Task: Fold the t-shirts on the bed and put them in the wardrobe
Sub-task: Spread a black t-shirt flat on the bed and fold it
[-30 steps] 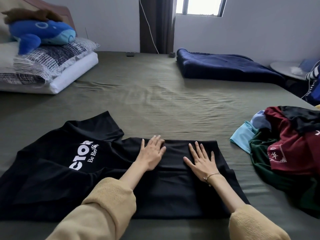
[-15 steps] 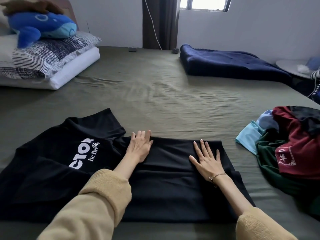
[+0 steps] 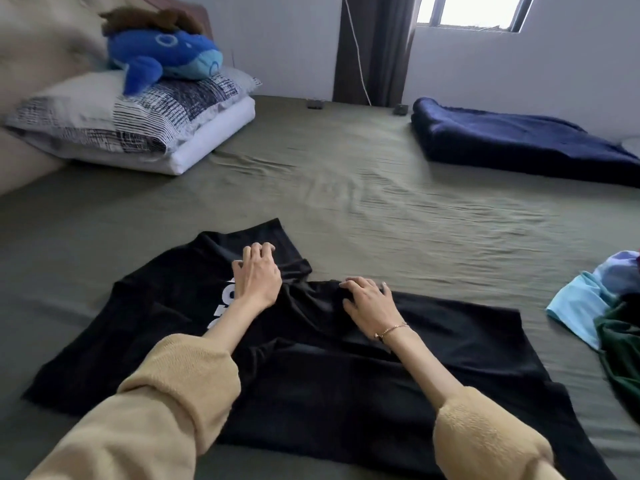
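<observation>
A black t-shirt (image 3: 346, 382) with white lettering lies spread on the olive bed sheet (image 3: 363, 195), its body running left to right in front of me. My left hand (image 3: 258, 278) rests on the far sleeve, fingers curled into the cloth and covering part of the lettering. My right hand (image 3: 369, 303) sits just to the right, at the shirt's far edge beside the sleeve, fingers bent and pinching bunched fabric. At the right edge of the view lies a heap of unfolded shirts (image 3: 588, 299), light blue and dark green. No wardrobe is in view.
Stacked pillows (image 3: 138, 123) with a blue plush whale (image 3: 166, 57) sit at the far left by the headboard. A folded navy blanket (image 3: 512, 143) lies at the far right. Two small dark objects (image 3: 315, 104) rest near the curtain and wall.
Both hands slid left from lying flat on the shirt's body. The left hand now curls on the sleeve and the right pinches the far edge. My view turned left.
</observation>
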Motion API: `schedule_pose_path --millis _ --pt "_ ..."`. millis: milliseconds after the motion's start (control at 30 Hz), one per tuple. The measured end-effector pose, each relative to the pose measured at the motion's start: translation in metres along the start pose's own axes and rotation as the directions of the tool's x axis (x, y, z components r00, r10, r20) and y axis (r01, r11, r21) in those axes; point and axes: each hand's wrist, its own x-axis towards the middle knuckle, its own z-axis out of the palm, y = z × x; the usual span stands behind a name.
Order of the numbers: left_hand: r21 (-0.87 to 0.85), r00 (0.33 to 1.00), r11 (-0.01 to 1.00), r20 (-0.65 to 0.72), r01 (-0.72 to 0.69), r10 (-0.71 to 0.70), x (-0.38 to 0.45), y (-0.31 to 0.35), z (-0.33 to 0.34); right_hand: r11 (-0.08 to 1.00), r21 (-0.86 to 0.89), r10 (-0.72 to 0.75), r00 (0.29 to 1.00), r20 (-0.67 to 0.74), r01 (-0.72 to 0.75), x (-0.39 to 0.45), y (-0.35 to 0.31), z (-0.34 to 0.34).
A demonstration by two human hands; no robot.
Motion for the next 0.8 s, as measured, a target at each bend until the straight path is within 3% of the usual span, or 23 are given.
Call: schedule_pose_path --millis 67,200,300,433,533,600,700,800 --pt "-0.069 0.995 0.993 0.007 0.097 -0.097 0.004 -0.029 -0.009 0.997 0.078 0.01 1.0 0.014 -0.011 0.026 -0.029 0.006" --pt "-0.273 0.955 0.915 0.078 0.296 -0.286 0.013 -0.087 -0.014 0.939 0.283 0.188 0.981 0.053 -0.195 0.08 -0.07 0.013" --pt "-0.486 0.889 0.748 0.175 0.452 -0.424 0.021 -0.119 -0.015 0.818 0.44 0.364 0.926 0.101 -0.37 0.114 -0.085 0.013" --pt "-0.688 0.826 0.483 0.33 0.542 -0.457 0.033 -0.138 -0.018 0.826 0.361 0.41 0.901 0.145 -0.434 0.142 -0.101 0.016" --pt "-0.744 0.793 0.317 0.452 0.588 -0.409 0.036 -0.143 -0.025 0.905 0.246 0.306 0.933 0.191 -0.347 0.156 -0.116 0.021" --pt "-0.754 0.768 0.217 0.529 0.621 -0.361 0.035 -0.146 -0.034 0.886 0.355 0.237 0.95 0.204 -0.298 0.16 -0.128 0.019" --pt "-0.741 0.73 0.084 0.625 0.666 -0.278 0.032 -0.151 -0.049 0.603 0.758 0.067 0.963 0.261 -0.248 0.154 -0.156 0.012" --pt "-0.69 0.669 -0.019 0.708 0.724 -0.227 0.027 -0.16 -0.061 0.514 0.844 -0.207 0.933 0.294 -0.152 0.138 -0.191 0.005"
